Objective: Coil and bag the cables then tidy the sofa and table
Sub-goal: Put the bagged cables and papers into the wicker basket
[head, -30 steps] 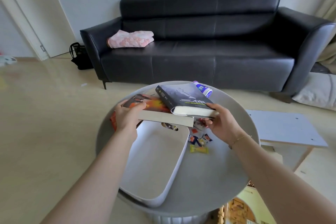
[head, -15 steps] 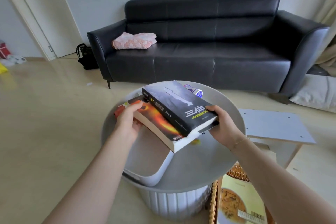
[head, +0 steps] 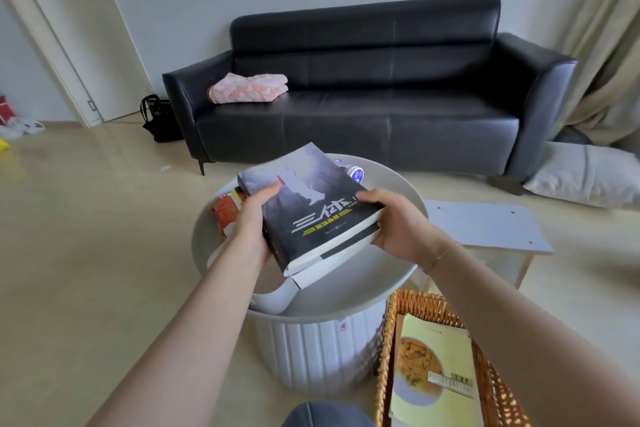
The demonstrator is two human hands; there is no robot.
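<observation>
Both hands grip a stack of books above the round white counter (head: pixel 391 274). Left hand (head: pixel 254 218) holds the left edge of the dark grey book (head: pixel 311 204), thumb on its cover, fingers hidden under the stack. Right hand (head: pixel 398 222) grips the right edge, thumb on top, fingers curled beneath. A second book (head: pixel 332 262) sits under the grey one, only its pale edge showing. An orange-red book (head: pixel 227 211) lies just left of the left hand, on the counter or under the stack, cannot tell which. A white tray (head: pixel 273 298) rests on the counter below the books. A small blue-and-white tube (head: pixel 353 172) lies at the counter's far edge. Wicker basket (head: pixel 391 340) on the floor, near right, holds a yellow book (head: pixel 433 374). Black sofa (head: pixel 381 107) behind, with a folded pink blanket (head: pixel 247 88) on its left seat.
</observation>
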